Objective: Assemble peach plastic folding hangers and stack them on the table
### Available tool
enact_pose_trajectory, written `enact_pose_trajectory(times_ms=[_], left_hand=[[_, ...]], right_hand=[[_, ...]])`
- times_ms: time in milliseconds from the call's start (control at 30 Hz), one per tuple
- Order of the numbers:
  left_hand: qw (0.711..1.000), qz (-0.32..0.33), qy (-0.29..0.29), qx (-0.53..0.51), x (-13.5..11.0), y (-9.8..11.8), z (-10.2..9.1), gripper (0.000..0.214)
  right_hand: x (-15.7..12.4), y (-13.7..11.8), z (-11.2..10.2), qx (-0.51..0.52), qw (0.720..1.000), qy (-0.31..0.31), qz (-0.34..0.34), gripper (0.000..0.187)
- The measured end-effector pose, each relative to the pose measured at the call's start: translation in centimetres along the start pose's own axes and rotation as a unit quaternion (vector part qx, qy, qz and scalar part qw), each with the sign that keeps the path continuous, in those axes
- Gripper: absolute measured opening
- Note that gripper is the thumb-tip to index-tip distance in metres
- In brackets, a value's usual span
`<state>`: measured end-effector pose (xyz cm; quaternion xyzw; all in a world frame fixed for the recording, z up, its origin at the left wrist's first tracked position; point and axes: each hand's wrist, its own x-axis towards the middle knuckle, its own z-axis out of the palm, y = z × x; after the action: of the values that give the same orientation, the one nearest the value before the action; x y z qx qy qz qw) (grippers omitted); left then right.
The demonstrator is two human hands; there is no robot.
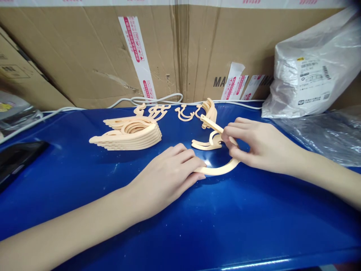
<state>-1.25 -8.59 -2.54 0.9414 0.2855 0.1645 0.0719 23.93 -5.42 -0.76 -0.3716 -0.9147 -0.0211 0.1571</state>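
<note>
Between my hands is a cream-coloured curved piece [218, 171] that looks like part of a folding clothes hanger. Its left end is pinched in my left hand [175, 169], close above the table. The fingers of my right hand [251, 145] are closed round its other side, where a straight arm [211, 124] sticks up to the left. My right fingers hide the join. Just behind lie loose curved pieces [207, 146]. A neat stack of matching curved pieces [129, 137] rests to the left of my hands.
Small hook-shaped pieces [184, 113] and a pile of curved parts [209, 111] lie along the back of the blue table [180, 233]. A white cable [121, 101] runs before the cardboard boxes [90, 49]. A plastic-wrapped package [307, 71] stands right; a black phone-like object [19, 160] lies left.
</note>
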Motion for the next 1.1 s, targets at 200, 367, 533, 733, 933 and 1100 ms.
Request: enact_pose_trajectory(times_ms=[200,367,533,733,933,1100], left_hand=[[0.999,0.005,-0.003,0.033,1.0,0.2,-0.2,0.026],[1.0,0.013,-0.024,0.013,1.7,-0.3,0.3,0.032],[0.999,0.033,-0.022,-0.004,2.6,-1.2,0.7,0.033],[0.997,0.012,-0.082,-0.005,3.3,-1.4,0.6,0.048],[0.994,0.006,-0.11,0.01,2.0,-1.5,-0.1,0.049],[0.992,-0.02,-0.115,0.042,0.3,-1.3,-1.1,0.051]], right_hand=[[-0.3,0.8,-0.6,-0.04,0.999,-0.022,-0.018,0.006],[-0.3,1.7,-0.7,0.024,0.998,-0.058,0.014,0.008],[-0.3,2.3,-0.8,0.022,0.999,-0.05,0.001,0.014],[-0.6,3.0,-1.2,-0.025,0.999,-0.019,-0.025,0.02],[-0.6,3.0,-1.1,-0.035,0.999,-0.025,-0.013,0.021],[-0.7,3.0,-1.4,-0.049,0.998,-0.032,-0.007,0.021]])
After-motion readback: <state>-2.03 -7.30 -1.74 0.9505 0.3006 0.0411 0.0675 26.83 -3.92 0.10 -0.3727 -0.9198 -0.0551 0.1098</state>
